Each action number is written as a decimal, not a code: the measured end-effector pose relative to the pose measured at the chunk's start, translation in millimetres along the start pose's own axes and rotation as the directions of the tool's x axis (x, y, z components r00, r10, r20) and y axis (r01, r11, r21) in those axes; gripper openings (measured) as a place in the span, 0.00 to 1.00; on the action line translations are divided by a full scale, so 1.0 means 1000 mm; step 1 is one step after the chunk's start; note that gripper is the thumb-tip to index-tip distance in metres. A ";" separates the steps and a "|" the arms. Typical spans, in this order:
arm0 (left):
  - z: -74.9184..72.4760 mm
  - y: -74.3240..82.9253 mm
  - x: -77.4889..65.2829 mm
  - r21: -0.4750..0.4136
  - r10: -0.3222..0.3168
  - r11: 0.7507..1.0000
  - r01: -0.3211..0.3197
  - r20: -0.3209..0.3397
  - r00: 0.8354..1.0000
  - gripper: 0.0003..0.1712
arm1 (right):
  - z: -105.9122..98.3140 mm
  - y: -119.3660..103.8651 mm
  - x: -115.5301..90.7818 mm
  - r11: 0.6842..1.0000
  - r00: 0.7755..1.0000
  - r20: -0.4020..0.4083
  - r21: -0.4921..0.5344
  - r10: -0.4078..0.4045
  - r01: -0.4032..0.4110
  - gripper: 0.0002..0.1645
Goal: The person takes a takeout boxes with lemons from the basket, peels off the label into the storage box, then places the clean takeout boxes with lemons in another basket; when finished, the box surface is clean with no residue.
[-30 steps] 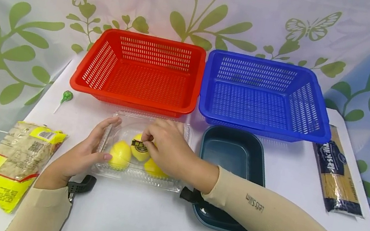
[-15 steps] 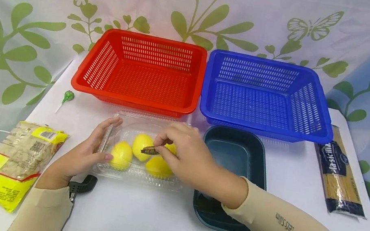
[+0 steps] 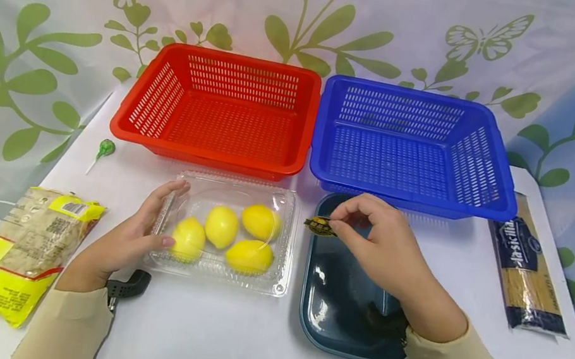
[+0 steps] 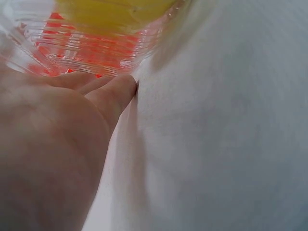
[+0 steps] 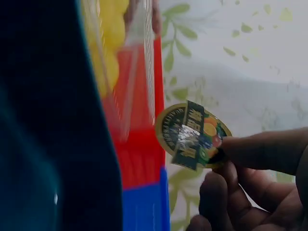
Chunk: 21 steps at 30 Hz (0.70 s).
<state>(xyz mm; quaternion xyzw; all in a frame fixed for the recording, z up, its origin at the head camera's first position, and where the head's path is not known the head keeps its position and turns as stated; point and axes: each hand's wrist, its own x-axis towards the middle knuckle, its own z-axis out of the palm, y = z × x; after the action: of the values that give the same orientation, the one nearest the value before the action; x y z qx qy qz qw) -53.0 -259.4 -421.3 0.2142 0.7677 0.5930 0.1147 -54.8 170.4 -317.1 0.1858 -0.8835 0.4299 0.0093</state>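
My right hand [image 3: 387, 251] pinches an oval black-and-gold sticker [image 3: 319, 226] between thumb and forefinger, over the left edge of the dark teal basin [image 3: 343, 292]. The right wrist view shows printed fruit and lettering on that sticker [image 5: 185, 134]. A clear plastic clamshell box [image 3: 278, 277], its lid down, lies left of the basin with several yellow lemons [image 3: 221, 227] inside. Against the box's left side rests my left hand [image 3: 116, 246], fingers toward the far corner and thumb near the front. In the left wrist view, that hand's thumb [image 4: 115, 94] lies straight beside the ribbed plastic.
A red basket [image 3: 210, 156] and a blue basket [image 3: 411, 198] stand side by side at the back. On the left lie a yellow food packet [image 3: 22, 255] and a green lollipop [image 3: 106, 147]. A pack of spaghetti [image 3: 528, 267] lies at the far right.
The right hand has peeled the sticker off the box lid and carried it right, over the basin's edge. All the lemons now show. The left hand has stayed at the box.
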 end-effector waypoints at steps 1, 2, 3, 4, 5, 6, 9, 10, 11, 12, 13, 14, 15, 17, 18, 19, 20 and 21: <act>0.000 0.000 0.000 0.002 -0.002 1.000 0.002 -0.001 1.000 0.53 | -0.005 0.006 -0.003 1.000 1.000 -0.001 -0.006 0.020 -0.020 0.04; 0.000 0.001 0.001 0.003 -0.005 1.000 0.005 -0.001 1.000 0.53 | -0.009 0.011 -0.005 0.999 0.999 -0.004 -0.016 0.038 -0.038 0.03; 0.000 0.001 0.001 0.003 -0.006 1.000 0.006 -0.001 1.000 0.53 | -0.013 0.015 -0.007 0.998 0.998 -0.003 -0.026 0.061 -0.061 0.03; 0.000 0.001 0.001 0.004 -0.005 1.000 0.005 0.000 1.000 0.53 | -0.017 0.020 -0.010 0.996 0.997 -0.001 -0.036 0.079 -0.079 0.03; 0.000 0.001 0.001 -0.001 -0.002 1.000 0.002 0.001 1.000 0.53 | -0.020 0.025 -0.012 0.994 0.995 0.006 -0.045 0.096 -0.096 0.03; 0.000 0.001 0.002 -0.006 0.002 1.000 -0.002 0.004 1.000 0.53 | -0.023 0.029 -0.014 0.992 0.994 0.016 -0.055 0.112 -0.111 0.03; 0.000 0.001 0.002 -0.024 0.014 1.000 -0.014 0.009 1.000 0.54 | -0.028 0.041 -0.018 0.986 0.985 0.084 -0.071 0.153 -0.148 0.03; 0.000 0.001 0.002 -0.029 0.020 0.999 -0.020 0.011 1.000 0.54 | -0.028 0.044 -0.019 0.986 0.981 0.117 -0.076 0.157 -0.149 0.02; 0.000 0.001 0.002 -0.032 0.024 0.999 -0.024 0.012 1.000 0.54 | -0.028 0.047 -0.019 0.987 0.977 0.151 -0.080 0.153 -0.142 0.02; 0.000 0.002 0.002 -0.032 0.023 0.999 -0.023 0.011 1.000 0.54 | -0.028 0.049 -0.019 0.987 0.971 0.185 -0.085 0.149 -0.135 0.02; 0.000 0.002 0.001 -0.031 0.024 0.999 -0.024 0.008 1.000 0.54 | -0.028 0.051 -0.019 0.988 0.965 0.222 -0.085 0.142 -0.126 0.03; 0.000 0.002 0.001 -0.030 0.024 0.999 -0.024 0.006 1.000 0.54 | -0.028 0.053 -0.019 0.990 0.958 0.257 -0.084 0.128 -0.110 0.04; 0.000 0.002 0.001 -0.029 0.021 0.999 -0.021 0.004 1.000 0.54 | -0.027 0.055 -0.018 0.992 0.950 0.290 -0.084 0.115 -0.094 0.04; 0.000 0.003 0.000 -0.027 0.013 1.000 -0.013 0.000 1.000 0.53 | -0.026 0.057 -0.018 0.994 0.934 0.343 -0.083 0.101 -0.078 0.05; 0.000 0.003 0.000 -0.029 0.013 0.999 -0.013 0.000 1.000 0.53 | -0.026 0.057 -0.018 0.994 0.927 0.363 -0.087 0.099 -0.072 0.05; 0.000 0.003 0.000 -0.029 0.013 0.999 -0.013 0.001 1.000 0.53 | -0.025 0.058 -0.019 0.993 0.922 0.375 -0.094 0.095 -0.064 0.05; 0.000 0.003 0.000 -0.029 0.012 1.000 -0.012 0.002 1.000 0.53 | -0.024 0.059 -0.019 0.993 0.921 0.378 -0.108 0.094 -0.057 0.06; 0.001 0.002 0.000 -0.029 0.014 0.999 -0.014 0.003 1.000 0.53 | -0.023 0.059 -0.019 0.991 0.922 0.377 -0.122 0.092 -0.049 0.06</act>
<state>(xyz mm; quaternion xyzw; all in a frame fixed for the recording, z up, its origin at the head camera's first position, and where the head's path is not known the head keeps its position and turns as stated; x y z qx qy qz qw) -52.2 -258.6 -419.4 0.2188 0.7573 0.6045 0.1151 -60.6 227.1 -350.9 0.2329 -0.8969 0.3362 -0.1680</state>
